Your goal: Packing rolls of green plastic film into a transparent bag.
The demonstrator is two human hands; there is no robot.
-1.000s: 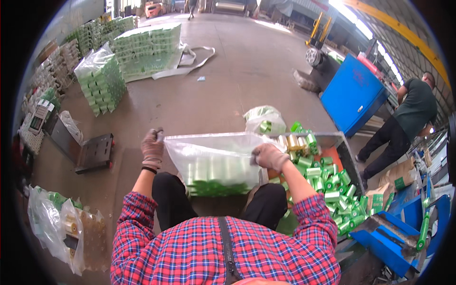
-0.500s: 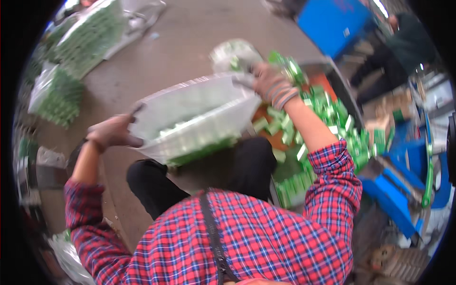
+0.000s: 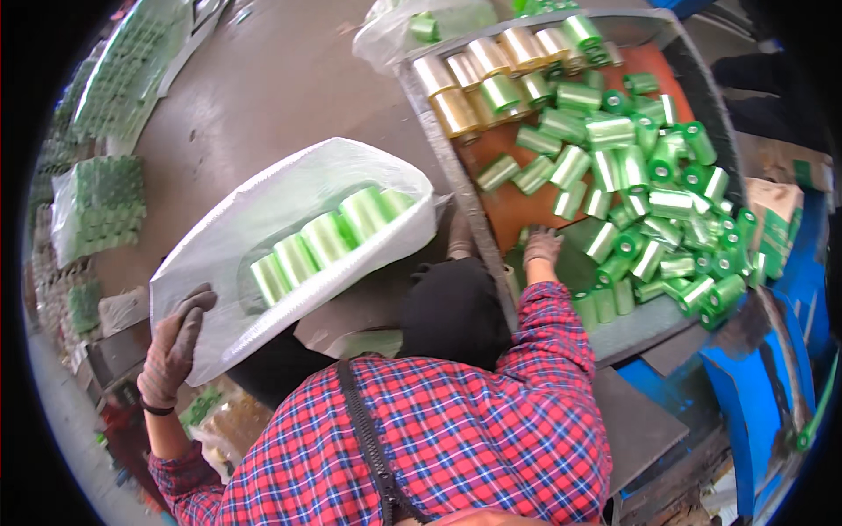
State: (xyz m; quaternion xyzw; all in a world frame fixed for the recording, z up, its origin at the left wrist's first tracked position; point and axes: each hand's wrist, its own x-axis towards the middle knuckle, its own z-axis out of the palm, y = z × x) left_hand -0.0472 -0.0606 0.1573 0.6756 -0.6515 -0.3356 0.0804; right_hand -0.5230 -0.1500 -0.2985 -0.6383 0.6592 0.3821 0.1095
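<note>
My left hand (image 3: 174, 351), in a striped work glove, grips the near left edge of a clear plastic bag (image 3: 351, 167). The bag's mouth gapes, and a row of several shiny green film rolls (image 3: 320, 241) lies inside. To the right, my gloved right hand (image 3: 541, 247) reaches into a wide grey-rimmed tray (image 3: 465, 184). Its fingers are spread at a dark green patch of the tray floor, with no roll visible in them. Loose green rolls (image 3: 610, 133) lie heaped just beyond and right of that hand. A short line of upright green rolls (image 3: 605, 302) stands nearer me.
Gold-coloured rolls (image 3: 456, 112) are stacked in the tray's far left corner. Beyond it a clear bag (image 3: 386, 35) lies on the floor. Wrapped packs of green rolls (image 3: 101, 206) stand at the left. A cardboard box (image 3: 776, 210) and blue metal parts (image 3: 745, 377) flank the tray's right side.
My right hand has let go of the bag and moved down into the tray. The bag has shifted left and tilted, showing its rolls. My view has swung toward the tray.
</note>
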